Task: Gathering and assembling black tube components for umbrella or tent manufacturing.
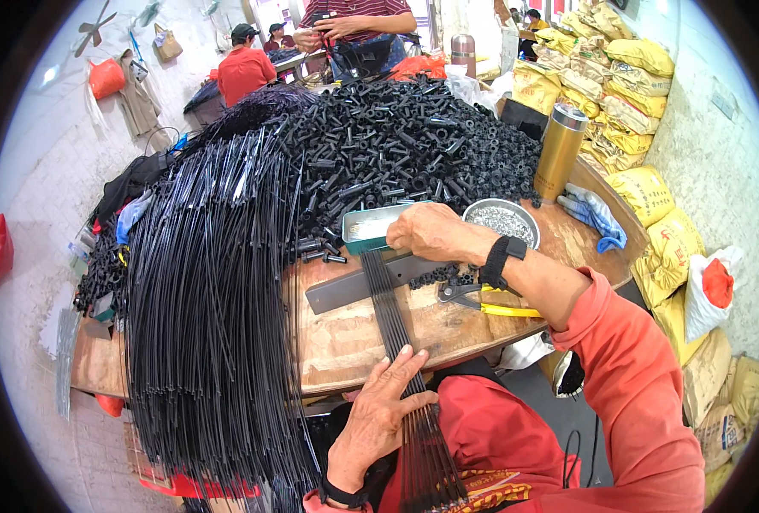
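Rods [386, 308] in one bundle touch the left hand [379, 412].

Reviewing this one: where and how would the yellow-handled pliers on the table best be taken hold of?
Probably by the yellow handles, coming from the right and near side. The pliers lie flat, handle ends pointing right, while the metal head points left, close to small black pieces. In this view the right forearm covers part of one handle.

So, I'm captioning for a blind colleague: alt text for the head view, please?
A person's left grip lies across thin dark rods; the right grip is at a small green tray. Black tubes are heaped behind.
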Demonstrator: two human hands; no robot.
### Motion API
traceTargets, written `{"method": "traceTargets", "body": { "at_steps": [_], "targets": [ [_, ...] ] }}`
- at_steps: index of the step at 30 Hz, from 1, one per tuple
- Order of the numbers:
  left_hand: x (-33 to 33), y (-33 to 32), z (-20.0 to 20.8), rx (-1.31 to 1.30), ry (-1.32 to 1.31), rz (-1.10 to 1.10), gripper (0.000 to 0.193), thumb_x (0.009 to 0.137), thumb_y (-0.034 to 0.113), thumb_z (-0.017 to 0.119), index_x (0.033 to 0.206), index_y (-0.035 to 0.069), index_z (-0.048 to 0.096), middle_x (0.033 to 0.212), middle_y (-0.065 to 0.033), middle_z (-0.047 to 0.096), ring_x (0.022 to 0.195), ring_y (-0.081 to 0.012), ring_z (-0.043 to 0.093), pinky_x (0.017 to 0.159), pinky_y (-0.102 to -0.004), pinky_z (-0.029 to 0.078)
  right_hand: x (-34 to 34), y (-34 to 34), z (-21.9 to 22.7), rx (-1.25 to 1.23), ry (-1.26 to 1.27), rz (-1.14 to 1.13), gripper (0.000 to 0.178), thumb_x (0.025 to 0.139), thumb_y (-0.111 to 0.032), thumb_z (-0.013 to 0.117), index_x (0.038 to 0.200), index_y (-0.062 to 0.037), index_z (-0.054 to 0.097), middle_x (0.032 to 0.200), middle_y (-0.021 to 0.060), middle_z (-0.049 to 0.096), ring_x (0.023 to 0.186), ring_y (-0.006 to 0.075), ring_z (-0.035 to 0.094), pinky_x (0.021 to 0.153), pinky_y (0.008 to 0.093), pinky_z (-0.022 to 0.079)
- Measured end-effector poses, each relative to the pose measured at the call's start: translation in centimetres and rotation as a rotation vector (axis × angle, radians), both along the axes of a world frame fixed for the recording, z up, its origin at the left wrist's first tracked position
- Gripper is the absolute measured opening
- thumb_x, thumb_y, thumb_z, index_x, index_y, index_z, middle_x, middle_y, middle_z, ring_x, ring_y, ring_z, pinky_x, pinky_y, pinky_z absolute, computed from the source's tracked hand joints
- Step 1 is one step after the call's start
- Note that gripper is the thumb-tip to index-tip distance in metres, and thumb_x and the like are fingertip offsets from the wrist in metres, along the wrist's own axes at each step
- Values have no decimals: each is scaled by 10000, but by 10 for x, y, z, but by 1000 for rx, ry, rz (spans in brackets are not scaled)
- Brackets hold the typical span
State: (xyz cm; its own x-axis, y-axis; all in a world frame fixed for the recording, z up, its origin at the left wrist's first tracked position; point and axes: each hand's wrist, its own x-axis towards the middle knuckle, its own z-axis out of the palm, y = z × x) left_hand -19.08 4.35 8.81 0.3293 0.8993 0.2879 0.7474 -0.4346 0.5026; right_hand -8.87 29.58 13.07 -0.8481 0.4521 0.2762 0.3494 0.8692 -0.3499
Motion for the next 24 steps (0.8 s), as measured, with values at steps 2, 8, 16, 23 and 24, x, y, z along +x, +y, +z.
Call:
{"method": "traceTargets", "body": {
  "at_steps": [2, 8, 16, 23, 24],
  "targets": [
    [1, 0, 0, -14, -25, -5, 327, 633, 37, 647, 943, 138, 669, 1352, -136, 386, 1287, -320, 309, 1027, -456, 280, 6, 4, -1, -34, 37, 76, 67, 690, -67, 551, 643, -20, 563, 623, 186, 555, 629, 361, 569, 557, 418, 424],
    [1, 1, 0, -7, -80, 15, 310, 631, 30, 656, 923, 130, 681, 1378, -150, 338, 1294, -365, 270, 1028, -462, 275, 2, 3, -5, 18, -48, -18, 23, 620, 38, 533, 614, 21, 519, 599, 204, 535, 655, 380, 576, 562, 434, 431],
    [1, 1, 7, -46, 2, 29, 283, 665, 78, 655, 939, 148, 676, 1371, -154, 347, 1290, -353, 283, 1036, -470, 261, 0, -1, -9, 130, 44, -58, 45, 612, 39, 531, 638, 3, 535, 631, 197, 552, 665, 386, 577, 562, 440, 432],
    [1, 3, 8, -55, -8, 8, 289, 673, 77, 649, 951, 149, 675, 1370, -153, 349, 1295, -352, 272, 1047, -457, 250, -1, 2, -10, 253, 22, -27, 71, 621, 23, 545, 668, -29, 555, 678, 150, 566, 686, 349, 586, 585, 427, 453],
    [0, 4, 7, -57, -29, 0, 290, 674, 74, 648, 953, 148, 676, 1372, -154, 346, 1296, -357, 269, 1047, -454, 251, -2, 1, -9, 254, 23, -27, 71, 621, 23, 545, 668, -29, 555, 678, 150, 566, 686, 349, 586, 585, 427, 453]
  ]
}}
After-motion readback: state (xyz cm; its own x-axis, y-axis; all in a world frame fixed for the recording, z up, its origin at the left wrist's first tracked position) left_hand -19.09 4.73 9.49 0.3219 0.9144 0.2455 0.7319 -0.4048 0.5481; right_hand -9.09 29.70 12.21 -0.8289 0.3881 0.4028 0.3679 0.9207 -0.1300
